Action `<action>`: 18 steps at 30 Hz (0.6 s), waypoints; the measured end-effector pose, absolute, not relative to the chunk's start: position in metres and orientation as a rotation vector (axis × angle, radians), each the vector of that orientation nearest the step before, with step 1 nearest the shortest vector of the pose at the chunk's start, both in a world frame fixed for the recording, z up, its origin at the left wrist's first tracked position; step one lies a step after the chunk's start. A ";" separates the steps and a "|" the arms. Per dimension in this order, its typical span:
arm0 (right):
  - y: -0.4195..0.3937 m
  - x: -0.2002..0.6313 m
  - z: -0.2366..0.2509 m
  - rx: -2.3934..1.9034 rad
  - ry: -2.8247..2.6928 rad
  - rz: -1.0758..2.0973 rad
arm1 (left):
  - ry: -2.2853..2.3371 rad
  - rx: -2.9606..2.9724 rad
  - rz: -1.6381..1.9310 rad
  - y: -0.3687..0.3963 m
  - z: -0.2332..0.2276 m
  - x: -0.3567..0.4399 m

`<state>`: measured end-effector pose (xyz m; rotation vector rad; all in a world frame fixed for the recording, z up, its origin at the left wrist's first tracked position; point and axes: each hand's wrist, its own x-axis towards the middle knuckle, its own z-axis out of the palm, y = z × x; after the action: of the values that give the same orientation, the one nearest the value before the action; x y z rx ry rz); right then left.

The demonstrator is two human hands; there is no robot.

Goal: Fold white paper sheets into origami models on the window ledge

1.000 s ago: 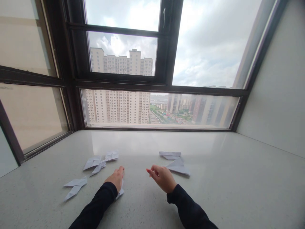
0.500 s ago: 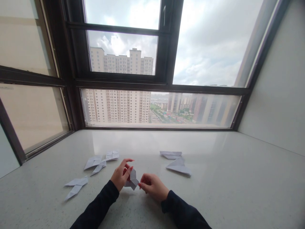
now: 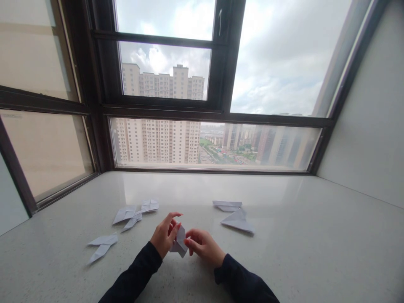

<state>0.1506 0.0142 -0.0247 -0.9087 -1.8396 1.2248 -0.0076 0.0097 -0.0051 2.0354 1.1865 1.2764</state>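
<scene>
A small piece of folded white paper is held between my two hands, just above the pale sill. My left hand pinches its left and upper part with the thumb, the index finger curving out above it. At the paper's right edge, my right hand has its thumb and fingertips closed on it. The fingers cover part of the paper, so its whole shape does not show.
Left of my hands lie several folded paper pieces: a squarish one, a flat one and a forked one. To the right rest a folded strip and a paper plane. Dark window frames edge the stone sill.
My left hand has moved slightly right with the folded paper, closer to my right hand. The right fingers now overlap more of the paper's edge.
</scene>
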 end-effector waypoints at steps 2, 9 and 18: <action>0.017 0.151 -0.029 -0.940 -1.824 1.250 | 1.189 2.212 1.160 0.010 -0.007 -0.007; 0.026 0.158 -0.039 -0.999 -1.787 1.213 | 2.071 2.482 0.591 0.022 -0.002 -0.039; 0.028 0.162 -0.035 -0.952 -1.703 1.357 | 2.547 2.110 0.325 0.033 -0.016 -0.082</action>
<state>0.1615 0.0280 -0.0352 -0.9516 -1.7033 1.3570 -0.0817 0.0326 -0.0163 2.1101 2.5466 0.3247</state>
